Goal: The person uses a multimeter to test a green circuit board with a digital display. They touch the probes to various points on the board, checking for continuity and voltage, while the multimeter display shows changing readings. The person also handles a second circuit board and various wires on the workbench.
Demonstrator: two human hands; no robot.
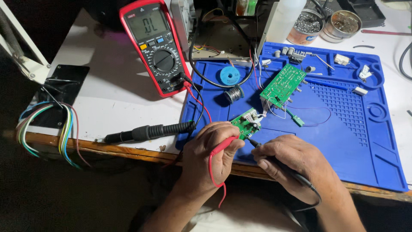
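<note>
My left hand [210, 157] grips a red test probe [223, 147] whose tip rests on a small green circuit board [245, 123] at the front of the blue work mat [343, 141]. My right hand [296, 165] holds a black test probe [254, 143], its tip touching the same board's lower edge. Both leads run to a red multimeter [155, 47] propped at the back left, its display lit. A larger green circuit board [282, 86] lies tilted on the mat farther back, joined to the small one by thin wires.
A black-handled soldering iron [148, 132] lies on the white table left of the mat. A solder spool [234, 93] and blue reel [229, 75] sit on the mat. Two open tins [328, 25] stand at the back right. A coloured wire bundle [43, 129] hangs at the left edge.
</note>
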